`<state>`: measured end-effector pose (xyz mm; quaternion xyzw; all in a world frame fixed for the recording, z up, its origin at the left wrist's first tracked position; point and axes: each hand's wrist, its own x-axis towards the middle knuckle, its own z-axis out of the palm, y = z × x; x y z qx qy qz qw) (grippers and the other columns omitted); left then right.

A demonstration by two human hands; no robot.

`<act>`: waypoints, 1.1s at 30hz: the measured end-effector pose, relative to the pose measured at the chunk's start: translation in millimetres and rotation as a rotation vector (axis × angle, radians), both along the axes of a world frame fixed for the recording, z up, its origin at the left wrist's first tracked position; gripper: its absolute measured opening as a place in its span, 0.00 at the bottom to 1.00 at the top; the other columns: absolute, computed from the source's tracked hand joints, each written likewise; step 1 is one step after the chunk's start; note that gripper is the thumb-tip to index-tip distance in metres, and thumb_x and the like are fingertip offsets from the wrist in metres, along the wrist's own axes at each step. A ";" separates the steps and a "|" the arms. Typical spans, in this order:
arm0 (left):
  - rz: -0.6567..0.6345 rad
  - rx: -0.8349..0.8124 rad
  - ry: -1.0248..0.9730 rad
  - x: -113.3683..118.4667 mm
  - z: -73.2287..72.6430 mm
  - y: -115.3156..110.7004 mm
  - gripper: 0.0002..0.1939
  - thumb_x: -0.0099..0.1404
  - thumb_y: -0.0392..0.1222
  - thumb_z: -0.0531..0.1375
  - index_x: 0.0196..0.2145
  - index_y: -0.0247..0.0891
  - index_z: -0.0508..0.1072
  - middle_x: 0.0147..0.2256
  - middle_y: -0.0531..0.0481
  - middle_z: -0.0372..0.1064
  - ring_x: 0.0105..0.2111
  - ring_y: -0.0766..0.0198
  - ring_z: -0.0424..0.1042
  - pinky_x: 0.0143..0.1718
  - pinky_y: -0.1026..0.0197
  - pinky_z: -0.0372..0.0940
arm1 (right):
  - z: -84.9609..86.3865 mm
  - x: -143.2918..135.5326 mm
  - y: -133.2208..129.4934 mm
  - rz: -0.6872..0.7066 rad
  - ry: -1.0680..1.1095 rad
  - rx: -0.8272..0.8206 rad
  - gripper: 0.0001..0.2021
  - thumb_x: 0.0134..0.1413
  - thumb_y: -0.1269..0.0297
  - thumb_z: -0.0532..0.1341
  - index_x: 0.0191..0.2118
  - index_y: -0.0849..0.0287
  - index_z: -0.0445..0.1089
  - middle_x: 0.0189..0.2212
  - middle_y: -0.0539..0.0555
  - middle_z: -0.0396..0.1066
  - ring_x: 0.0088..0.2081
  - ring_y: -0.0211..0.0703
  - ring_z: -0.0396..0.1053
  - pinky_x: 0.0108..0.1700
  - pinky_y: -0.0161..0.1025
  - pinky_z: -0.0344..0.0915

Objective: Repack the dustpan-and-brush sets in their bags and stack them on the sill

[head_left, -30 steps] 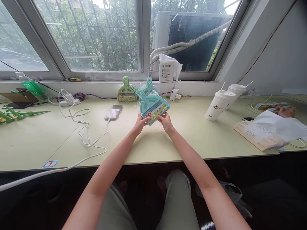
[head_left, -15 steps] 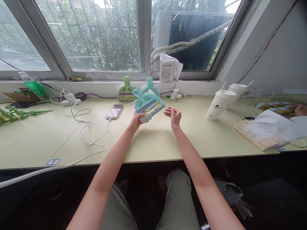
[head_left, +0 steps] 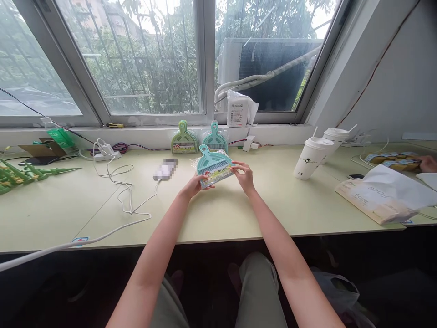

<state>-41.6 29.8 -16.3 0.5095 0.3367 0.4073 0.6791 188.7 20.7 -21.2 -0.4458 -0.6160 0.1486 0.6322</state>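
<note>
A teal dustpan and brush set (head_left: pixel 214 166) in clear wrapping is held over the table, handle pointing away from me. My left hand (head_left: pixel 194 186) is closed on its lower left corner, thumb on top. The fingers of my right hand (head_left: pixel 243 175) pinch its right edge. Across its front runs a printed label. Behind it, another teal dustpan set (head_left: pixel 215 136) and a green dustpan set (head_left: pixel 184 138) lean against the wall under the window, both wrapped.
White cups with straws (head_left: pixel 311 157) and a tissue pack (head_left: pixel 378 196) are on the right. A phone (head_left: pixel 165 170) with a white cable lies to the left, near a power strip (head_left: pixel 107 156). Another person's hand (head_left: pixel 428 164) shows at the far right.
My right hand, apart from the dustpan set before, now grips its right edge. The set has turned to sit more level. The camera view has tilted up slightly.
</note>
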 end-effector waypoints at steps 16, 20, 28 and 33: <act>-0.151 0.192 0.144 1.7 3.7 -11.2 0.36 0.57 0.60 0.60 0.58 0.43 0.55 0.55 0.36 0.64 0.35 0.58 0.76 0.29 0.61 0.70 | -24.0 16.2 26.2 0.161 0.385 -0.468 0.21 0.29 0.62 0.73 0.35 0.61 0.71 0.31 0.52 0.75 0.35 0.46 0.72 0.46 0.49 0.70; -0.075 0.306 0.186 8.7 1.9 -10.4 0.38 0.53 0.56 0.64 0.57 0.43 0.56 0.54 0.38 0.65 0.43 0.56 0.73 0.35 0.60 0.70 | -20.7 16.6 28.0 0.020 0.459 -0.410 0.22 0.28 0.64 0.73 0.34 0.59 0.67 0.30 0.52 0.75 0.32 0.44 0.73 0.40 0.43 0.72; 0.482 0.402 0.474 -3.2 -14.3 18.2 0.16 0.57 0.52 0.57 0.38 0.38 0.71 0.36 0.46 0.74 0.32 0.58 0.74 0.30 0.61 0.64 | -21.3 -6.1 16.9 -0.090 -0.047 -0.295 0.14 0.40 0.58 0.65 0.31 0.54 0.60 0.28 0.50 0.74 0.27 0.42 0.70 0.29 0.37 0.65; 0.649 0.477 0.775 -10.9 -12.0 14.6 0.14 0.60 0.54 0.56 0.36 0.42 0.74 0.35 0.47 0.74 0.38 0.54 0.71 0.35 0.59 0.62 | -19.2 -15.6 9.1 -0.109 -0.139 -0.215 0.12 0.45 0.59 0.61 0.36 0.55 0.61 0.28 0.51 0.75 0.26 0.42 0.70 0.29 0.36 0.62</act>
